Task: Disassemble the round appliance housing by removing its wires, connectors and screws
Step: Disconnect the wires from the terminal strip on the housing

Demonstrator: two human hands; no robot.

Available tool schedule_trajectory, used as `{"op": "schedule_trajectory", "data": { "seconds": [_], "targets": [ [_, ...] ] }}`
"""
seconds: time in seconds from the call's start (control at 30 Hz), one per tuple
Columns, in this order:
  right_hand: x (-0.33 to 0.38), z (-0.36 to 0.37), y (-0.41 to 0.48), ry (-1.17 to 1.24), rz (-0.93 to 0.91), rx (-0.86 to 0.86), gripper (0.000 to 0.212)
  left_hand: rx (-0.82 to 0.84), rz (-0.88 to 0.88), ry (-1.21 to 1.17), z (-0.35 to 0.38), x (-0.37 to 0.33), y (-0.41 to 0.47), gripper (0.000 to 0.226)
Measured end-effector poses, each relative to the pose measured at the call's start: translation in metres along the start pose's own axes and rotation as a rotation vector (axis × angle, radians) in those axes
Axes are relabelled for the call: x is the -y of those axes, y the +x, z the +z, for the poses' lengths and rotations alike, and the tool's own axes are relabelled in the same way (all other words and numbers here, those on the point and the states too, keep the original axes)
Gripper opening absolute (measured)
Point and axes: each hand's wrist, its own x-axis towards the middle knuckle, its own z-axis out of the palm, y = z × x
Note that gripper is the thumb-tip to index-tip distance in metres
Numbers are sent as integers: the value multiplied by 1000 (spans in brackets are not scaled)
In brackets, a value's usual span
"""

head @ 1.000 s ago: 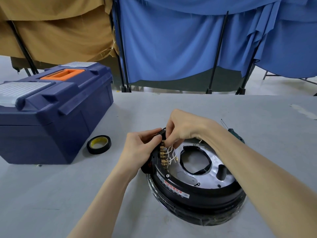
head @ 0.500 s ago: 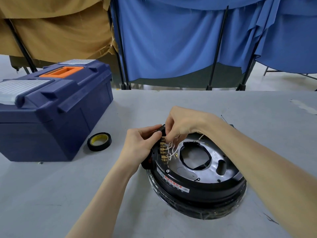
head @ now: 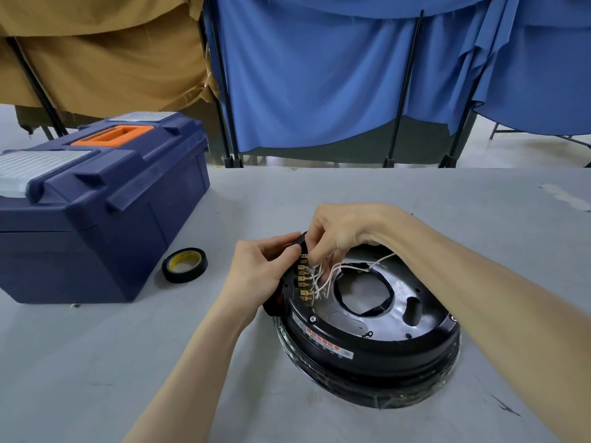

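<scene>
The round black appliance housing (head: 367, 353) lies on the grey table (head: 96, 362), its silver inner plate and central hole facing up. A row of brass connectors (head: 303, 279) runs along its left rim, with thin white wires (head: 323, 279) leading from them across the plate. My left hand (head: 259, 273) grips the housing's left edge beside the connectors. My right hand (head: 339, 231) reaches over from the right, its fingertips pinching the white wires at the topmost connector.
A dark blue toolbox (head: 92, 203) with an orange handle stands at the left. A roll of black tape (head: 184, 265) lies between the toolbox and the housing. Blue and tan curtains on black stands hang behind the table's far edge.
The view has shifted slightly. My right hand's fingers have worked down onto the wires near the top connector. My left hand keeps its grip on the rim. The screwdriver behind my right wrist is now hidden.
</scene>
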Motion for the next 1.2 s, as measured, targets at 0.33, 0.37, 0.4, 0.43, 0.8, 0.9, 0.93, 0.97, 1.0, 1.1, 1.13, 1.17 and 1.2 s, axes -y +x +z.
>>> {"op": "schedule_trajectory", "data": {
  "seconds": [0.33,0.37,0.4,0.43,0.8,0.9,0.93,0.97,1.0,1.1,1.13,1.17,1.2],
  "targets": [
    [-16,1,-13,209,-37,14,20,-17,-28,1,1,1,0,21],
    [-16,1,-13,214,-39,8,20,-15,-29,0,1,1,1,21],
    [-17,1,-14,223,-40,3,20,-13,-32,-1,1,1,1,21],
    [-18,0,-15,230,-42,-11,20,-11,-33,-2,0,1,1,21],
    [-11,16,-30,-85,-239,-320,9,4,-10,-5,-1,0,-2,19],
    [-7,27,-31,-183,-213,-316,3,-6,-13,-18,0,1,-3,19],
    [-6,28,-30,-190,-214,-317,4,-10,-15,-22,0,1,-4,19],
    [-5,29,-30,-190,-213,-313,5,-15,-20,-30,2,1,-4,20],
    [-3,28,-30,-190,-209,-306,5,-21,-27,-41,3,1,-5,20],
    [3,29,-29,-225,-188,-311,6,-24,-39,-55,4,0,-5,24],
    [6,31,-28,-244,-173,-326,7,-22,-40,-52,5,0,-6,26],
    [8,33,-28,-262,-155,-349,11,-22,-36,-49,5,0,-6,27],
    [9,36,-28,-286,-139,-379,16,-25,-30,-44,6,1,-6,27]
  ]
}}
